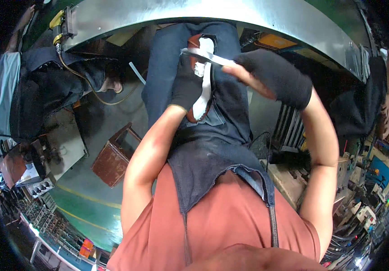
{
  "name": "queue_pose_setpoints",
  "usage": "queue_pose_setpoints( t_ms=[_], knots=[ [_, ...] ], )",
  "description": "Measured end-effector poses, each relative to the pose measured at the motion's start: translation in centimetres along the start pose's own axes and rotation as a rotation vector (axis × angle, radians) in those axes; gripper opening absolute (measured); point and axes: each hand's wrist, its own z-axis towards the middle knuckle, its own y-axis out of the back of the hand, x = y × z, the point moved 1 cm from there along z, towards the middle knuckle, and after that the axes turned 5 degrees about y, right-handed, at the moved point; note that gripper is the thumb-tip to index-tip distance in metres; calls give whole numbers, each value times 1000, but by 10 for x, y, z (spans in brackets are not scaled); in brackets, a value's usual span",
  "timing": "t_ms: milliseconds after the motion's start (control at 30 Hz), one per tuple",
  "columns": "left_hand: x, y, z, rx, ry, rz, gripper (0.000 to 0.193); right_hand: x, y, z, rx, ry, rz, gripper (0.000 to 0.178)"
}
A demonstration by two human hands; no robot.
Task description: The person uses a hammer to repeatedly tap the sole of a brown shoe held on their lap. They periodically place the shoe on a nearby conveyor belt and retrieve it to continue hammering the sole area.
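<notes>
A brown shoe [194, 42] lies lengthwise on my lap, with white material [200, 107] showing along its middle. My left hand [187, 86], in a black glove, is closed around the shoe's left side; its fingers are partly hidden. In a black glove with bare fingertips, my right hand [273, 77] grips a narrow, pale, flat tool [220, 60]. That tool reaches leftward across the upper part of the shoe, and its exact kind is unclear. A dark denim apron [224, 149] covers my thighs under the shoe.
A shiny metal bench edge [194, 10] curves across just beyond my knees. At the far left hangs a yellow air tool [57, 27] on a hose. A brown wooden stool [111, 162] stands on the floor to my left. Machinery [361, 217] crowds the right.
</notes>
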Motion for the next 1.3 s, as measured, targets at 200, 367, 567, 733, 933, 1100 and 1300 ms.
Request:
queue_pose_setpoints(
  t_ms=[200, 367, 567, 733, 933, 1100, 1300],
  knots=[
    [11, 9, -73, 178, 78, -517, 70, -43, -135, -40, -222, -269, 523, 44],
    [20, 16, -123, 351, 678, -945, 55, -48, -162, -69, -103, -554, 681, 53],
    [4, -14, -95, -13, 273, -206, 47, -50, -132, -69, -11, -623, 524, 57],
    [12, -15, -79, -35, 238, -189, 40, 7, -93, -48, -132, -361, 538, 44],
    [4, 1, -94, 27, -73, -162, 59, -21, -134, -52, 80, -489, 294, 38],
    [-3, 8, -105, 252, 256, -296, 65, -6, -160, -60, -124, -468, 417, 43],
    [-21, -4, -122, 91, 152, 249, 63, -56, -220, -110, -359, -568, 1051, 68]
  ],
)
